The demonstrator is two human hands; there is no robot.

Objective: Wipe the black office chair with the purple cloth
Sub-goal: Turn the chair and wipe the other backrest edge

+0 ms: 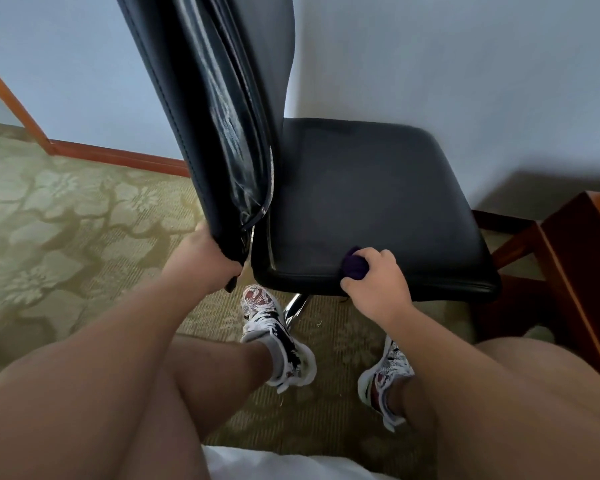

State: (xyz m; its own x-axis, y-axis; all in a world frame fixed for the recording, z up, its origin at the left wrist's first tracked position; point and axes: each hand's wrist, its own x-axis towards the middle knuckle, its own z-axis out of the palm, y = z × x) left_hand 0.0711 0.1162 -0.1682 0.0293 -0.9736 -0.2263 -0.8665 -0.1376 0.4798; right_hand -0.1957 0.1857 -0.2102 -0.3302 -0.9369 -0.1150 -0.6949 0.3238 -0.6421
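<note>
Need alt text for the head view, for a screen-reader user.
A right hand holds a bunched purple cloth against the near edge of the black office chair seat while the left hand grips the bottom of its backrest. Sneakers stand on patterned carpet.

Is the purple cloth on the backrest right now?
No, the right hand grips the purple cloth bunched against the near edge of the seat, while the left hand holds the backrest by its lower corner.

Black chair (361, 202), purple cloth (354, 268), green floral carpet (66, 209), patterned white sneakers (278, 337).
</note>
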